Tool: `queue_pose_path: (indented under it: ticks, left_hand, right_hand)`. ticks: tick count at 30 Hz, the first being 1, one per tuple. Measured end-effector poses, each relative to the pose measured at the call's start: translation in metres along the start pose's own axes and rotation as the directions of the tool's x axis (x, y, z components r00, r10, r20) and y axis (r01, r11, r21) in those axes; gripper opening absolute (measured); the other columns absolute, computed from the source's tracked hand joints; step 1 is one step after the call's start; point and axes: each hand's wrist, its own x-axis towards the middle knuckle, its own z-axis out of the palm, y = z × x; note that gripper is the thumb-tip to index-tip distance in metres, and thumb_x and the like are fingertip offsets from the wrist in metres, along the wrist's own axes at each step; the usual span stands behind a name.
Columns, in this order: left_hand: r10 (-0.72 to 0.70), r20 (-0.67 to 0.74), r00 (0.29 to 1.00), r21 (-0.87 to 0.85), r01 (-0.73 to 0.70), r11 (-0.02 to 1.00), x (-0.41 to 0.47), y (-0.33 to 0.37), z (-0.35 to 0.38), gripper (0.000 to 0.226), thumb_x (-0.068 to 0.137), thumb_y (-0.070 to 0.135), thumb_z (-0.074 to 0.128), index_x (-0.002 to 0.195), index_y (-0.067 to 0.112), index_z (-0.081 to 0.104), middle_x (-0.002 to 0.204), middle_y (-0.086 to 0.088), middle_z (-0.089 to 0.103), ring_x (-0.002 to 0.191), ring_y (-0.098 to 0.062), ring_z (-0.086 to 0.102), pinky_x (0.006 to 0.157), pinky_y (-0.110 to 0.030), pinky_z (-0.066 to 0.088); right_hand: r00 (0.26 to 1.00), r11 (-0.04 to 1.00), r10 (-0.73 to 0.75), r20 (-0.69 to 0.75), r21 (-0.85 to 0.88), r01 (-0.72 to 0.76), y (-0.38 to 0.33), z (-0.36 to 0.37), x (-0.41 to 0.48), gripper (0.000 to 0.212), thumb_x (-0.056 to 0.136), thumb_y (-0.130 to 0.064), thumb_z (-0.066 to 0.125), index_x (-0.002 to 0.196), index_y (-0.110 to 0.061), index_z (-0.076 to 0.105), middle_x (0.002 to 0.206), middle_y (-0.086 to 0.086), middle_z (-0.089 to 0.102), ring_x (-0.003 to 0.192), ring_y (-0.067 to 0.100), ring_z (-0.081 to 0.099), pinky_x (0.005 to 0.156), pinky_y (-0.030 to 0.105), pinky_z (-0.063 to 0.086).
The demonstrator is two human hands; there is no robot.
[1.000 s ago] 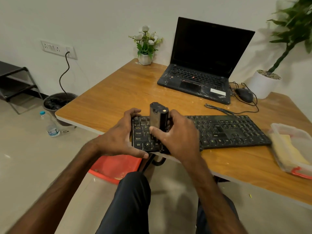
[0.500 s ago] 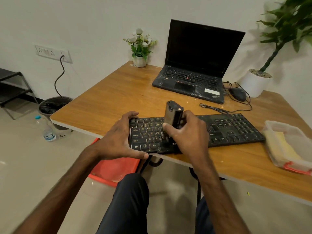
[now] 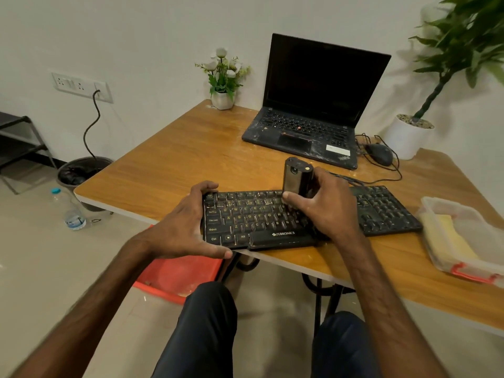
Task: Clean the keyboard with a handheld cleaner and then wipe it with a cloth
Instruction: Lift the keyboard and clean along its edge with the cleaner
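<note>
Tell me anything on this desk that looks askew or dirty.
The keyboard sits skewed, its near left corner poking past the table edge where the left hand grips it. The laptop has whitish smears around its touchpad.

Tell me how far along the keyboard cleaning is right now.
Done: nothing clearly finished; the keyboard looks dusty. In hand: the right hand grips the handheld cleaner upright on the middle keys, while the left hand holds the keyboard's left end. Left: the number-pad side, then wiping. What looks like the yellow cloth lies untouched in the plastic box.
</note>
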Motion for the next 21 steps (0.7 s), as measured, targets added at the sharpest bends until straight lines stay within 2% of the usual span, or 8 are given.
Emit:
queue_pose_path:
  ticks: [3,5,9,11,14,16,19,21]
  left_hand:
    - [-0.007,0.001,1.0,0.01,0.007,1.0,0.0,-0.001,0.001,0.129,0.047,0.07,0.088,0.145,0.041,0.009,0.141,0.009,0.035,0.135,-0.007,0.04,0.115,-0.038,0.039]
    - [-0.007,0.001,1.0,0.007,0.007,1.0,0.0,-0.001,0.0,0.129,0.046,0.071,0.088,0.144,0.042,0.01,0.141,0.009,0.036,0.134,-0.007,0.041,0.115,-0.038,0.039]
    - [0.005,-0.005,1.0,0.007,-0.005,1.0,0.001,0.0,0.0,0.125,0.047,0.071,0.087,0.143,0.044,0.012,0.14,0.011,0.035,0.133,-0.006,0.04,0.115,-0.036,0.039]
    - [0.009,-0.005,1.0,0.014,-0.009,1.0,0.001,0.001,0.0,0.125,0.047,0.071,0.087,0.144,0.043,0.012,0.14,0.011,0.035,0.133,-0.006,0.04,0.115,-0.036,0.038]
    - [0.01,-0.004,1.0,0.022,-0.01,1.0,0.001,0.0,0.0,0.127,0.048,0.071,0.087,0.146,0.04,0.011,0.14,0.012,0.035,0.132,-0.005,0.04,0.114,-0.035,0.038]
    - [0.007,0.001,1.0,0.017,-0.007,1.0,0.001,0.0,0.0,0.127,0.048,0.07,0.087,0.145,0.04,0.011,0.139,0.011,0.036,0.132,-0.005,0.041,0.114,-0.034,0.039]
    - [0.011,-0.001,1.0,0.015,-0.011,1.0,0.001,0.0,0.0,0.129,0.047,0.071,0.087,0.146,0.038,0.011,0.14,0.009,0.036,0.132,-0.007,0.042,0.114,-0.034,0.039]
    - [0.004,-0.001,1.0,0.018,-0.004,1.0,0.001,0.002,0.0,0.13,0.047,0.071,0.086,0.146,0.036,0.011,0.139,0.01,0.036,0.132,-0.005,0.041,0.113,-0.031,0.038]
  right_hand:
    - [0.994,0.988,-0.044,0.098,0.15,0.029,-0.007,0.006,-0.009,0.052,0.07,-0.055,0.079,0.107,-0.023,0.062,0.096,-0.011,0.066,0.083,0.006,0.06,0.073,0.036,0.056]
    - [0.988,0.992,-0.09,0.122,0.095,0.079,-0.008,0.01,-0.014,0.051,0.071,-0.057,0.077,0.105,-0.023,0.061,0.093,-0.011,0.064,0.082,0.01,0.06,0.072,0.04,0.056]
    - [0.999,0.999,-0.045,0.005,-0.009,0.045,0.004,0.004,-0.002,0.053,0.074,-0.056,0.077,0.11,-0.021,0.059,0.102,-0.005,0.066,0.089,0.013,0.06,0.076,0.04,0.056]
    - [1.0,0.996,-0.025,0.01,0.08,0.024,0.005,0.004,-0.002,0.052,0.071,-0.055,0.078,0.107,-0.022,0.061,0.098,-0.01,0.066,0.086,0.009,0.06,0.073,0.037,0.056]
    - [0.992,0.969,-0.067,0.107,0.244,0.04,0.001,0.008,-0.01,0.051,0.07,-0.05,0.082,0.11,-0.024,0.063,0.096,-0.013,0.067,0.083,0.003,0.06,0.07,0.028,0.055]
    - [0.992,0.986,-0.072,0.106,0.156,0.055,0.006,0.009,-0.008,0.054,0.072,-0.053,0.08,0.114,-0.024,0.061,0.101,-0.012,0.066,0.086,0.004,0.06,0.072,0.027,0.054]
    - [1.0,1.0,0.007,-0.007,0.0,-0.007,0.021,0.0,0.009,0.057,0.074,-0.052,0.079,0.117,-0.019,0.061,0.108,-0.005,0.067,0.094,0.013,0.063,0.075,0.028,0.05]
    - [0.998,0.996,0.046,-0.036,0.083,-0.043,0.027,-0.005,0.012,0.054,0.072,-0.049,0.081,0.114,-0.019,0.063,0.106,-0.005,0.069,0.093,0.011,0.065,0.072,0.023,0.05]
